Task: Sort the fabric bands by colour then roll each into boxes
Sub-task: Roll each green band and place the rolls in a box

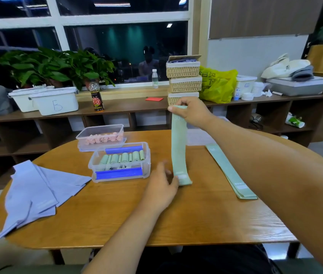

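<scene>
The oval wooden tabletop (117, 214), with a smooth grained veneer, carries everything. On its left side a fan of flat lilac bands (35, 192) is spread, soft and matte, well apart from the work.

On the right, a stack of flat green bands (230, 173) is laid with its long axis running away from the person, under the right forearm.

At the centre one green band (178, 147) is held upright: its long axis is vertical, the lower end curls onto the tabletop, and a pale printed label is seen there. It is thin, limp and slightly bowed.

Just left of it stands a clear plastic box with blue clips (120, 162), part filled with green rolls; the box with pink rolls (101, 137) is set behind it, touching.

The band's top end is pinched by the right hand (191, 110), raised above the tabletop. The left hand (160, 186) is placed at the bottom end, thumb against it; whether it is gripped cannot be told through the blur. Rolling is judged to start from that lower end, nearest the left hand.
</scene>
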The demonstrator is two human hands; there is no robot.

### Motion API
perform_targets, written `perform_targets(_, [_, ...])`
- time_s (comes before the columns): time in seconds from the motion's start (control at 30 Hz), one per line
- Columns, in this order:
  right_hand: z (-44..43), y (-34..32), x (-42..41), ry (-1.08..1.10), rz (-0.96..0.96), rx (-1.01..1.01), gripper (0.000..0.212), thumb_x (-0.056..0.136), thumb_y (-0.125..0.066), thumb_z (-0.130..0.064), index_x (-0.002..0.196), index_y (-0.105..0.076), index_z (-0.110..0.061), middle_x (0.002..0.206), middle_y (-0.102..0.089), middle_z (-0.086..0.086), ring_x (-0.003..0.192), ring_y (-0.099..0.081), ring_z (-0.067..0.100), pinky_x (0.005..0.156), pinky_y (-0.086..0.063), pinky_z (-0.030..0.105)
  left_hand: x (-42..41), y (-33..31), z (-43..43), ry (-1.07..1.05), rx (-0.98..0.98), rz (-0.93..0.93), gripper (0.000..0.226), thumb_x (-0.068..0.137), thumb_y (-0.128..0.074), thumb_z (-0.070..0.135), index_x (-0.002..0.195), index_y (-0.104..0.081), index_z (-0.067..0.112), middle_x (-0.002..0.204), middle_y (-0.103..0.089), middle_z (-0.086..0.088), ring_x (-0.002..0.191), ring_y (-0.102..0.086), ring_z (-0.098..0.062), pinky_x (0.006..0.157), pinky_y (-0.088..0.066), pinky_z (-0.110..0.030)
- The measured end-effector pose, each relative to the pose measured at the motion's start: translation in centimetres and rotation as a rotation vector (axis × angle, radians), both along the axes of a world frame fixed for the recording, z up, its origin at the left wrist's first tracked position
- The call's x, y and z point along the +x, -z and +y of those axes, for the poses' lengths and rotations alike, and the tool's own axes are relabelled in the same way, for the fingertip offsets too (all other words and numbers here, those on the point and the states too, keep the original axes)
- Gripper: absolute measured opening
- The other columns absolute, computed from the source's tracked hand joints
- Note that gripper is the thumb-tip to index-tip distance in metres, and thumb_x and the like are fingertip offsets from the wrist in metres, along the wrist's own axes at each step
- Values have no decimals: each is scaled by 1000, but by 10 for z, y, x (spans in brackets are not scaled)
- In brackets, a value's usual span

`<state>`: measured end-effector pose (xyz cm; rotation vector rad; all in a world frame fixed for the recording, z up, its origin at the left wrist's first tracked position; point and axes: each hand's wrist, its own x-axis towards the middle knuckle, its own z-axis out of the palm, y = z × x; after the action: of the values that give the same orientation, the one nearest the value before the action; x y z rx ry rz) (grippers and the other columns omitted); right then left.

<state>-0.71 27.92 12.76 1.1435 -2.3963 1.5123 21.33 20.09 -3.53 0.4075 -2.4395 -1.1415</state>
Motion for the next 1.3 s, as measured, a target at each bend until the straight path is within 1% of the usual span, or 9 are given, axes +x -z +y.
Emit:
perform_targets(0.13, [-16,28,-27,119,30,247,38,90,-81,-51,111,-66,-23,99,-63,-5,90,-62,15,81,-51,33,-6,10,-6,-67,-184,-30,48,96,-68,34,140,-50,28,131,-54,12,125,-53,-11,105,-49,-32])
perform_targets(0.27, [-18,59,-16,144,65,282,27,88,-81,-54,96,-71,-30,89,-69,-13,89,-68,13,82,-57,37,-6,11,-4,-4,-356,-37,37,94,-62,38,131,-56,35,123,-55,13,119,-50,-14,105,-46,-38])
perform_targets(0.4, [1,82,18,102,47,275,18,95,-75,-47,93,-73,-29,90,-70,-14,88,-64,4,74,-47,30,-4,10,-1,30,-457,-42,36,98,-58,40,134,-57,36,128,-57,16,120,-49,-12,104,-42,-36])
perform_targets(0.57, [41,119,59,107,-51,217,8,101,-68,-38,99,-75,-34,98,-73,-17,94,-66,3,87,-56,28,-3,9,-1,16,-420,-41,28,96,-60,39,124,-59,36,120,-60,17,116,-52,-11,103,-42,-35])
perform_targets(0.67, [65,142,78,69,-88,200,10,102,-67,-35,107,-75,-37,104,-73,-21,99,-66,-2,92,-54,24,-5,10,-5,-3,-328,-23,24,94,-64,35,118,-61,35,114,-60,15,112,-55,-11,101,-47,-36])
perform_targets(0.83, [92,158,101,18,2,306,23,101,-65,-25,120,-72,-36,114,-63,-21,103,-60,-3,87,-46,15,-3,10,-6,-18,-272,-38,25,95,-67,35,120,-62,35,113,-58,18,108,-56,-6,96,-53,-34])
perform_targets(0.93, [97,166,105,22,157,408,32,96,-66,-25,127,-68,-34,119,-60,-20,111,-53,1,96,-47,22,-2,9,-6,-20,-229,-40,24,97,-68,35,120,-62,37,114,-58,20,109,-57,-2,97,-55,-32])
perform_targets(1.13, [99,165,112,-6,253,357,22,100,-66,-18,116,-72,-32,110,-62,-20,105,-56,2,94,-55,31,-2,8,-4,-34,-245,-33,22,96,-65,29,117,-63,35,113,-60,18,110,-58,-4,98,-55,-35])
perform_targets(1.3, [112,164,137,-188,160,211,19,95,-70,-15,107,-73,-31,101,-62,-17,95,-65,10,81,-56,31,5,12,-4,-75,-300,-73,31,92,-57,16,115,-62,36,113,-64,16,113,-58,-8,99,-54,-39])
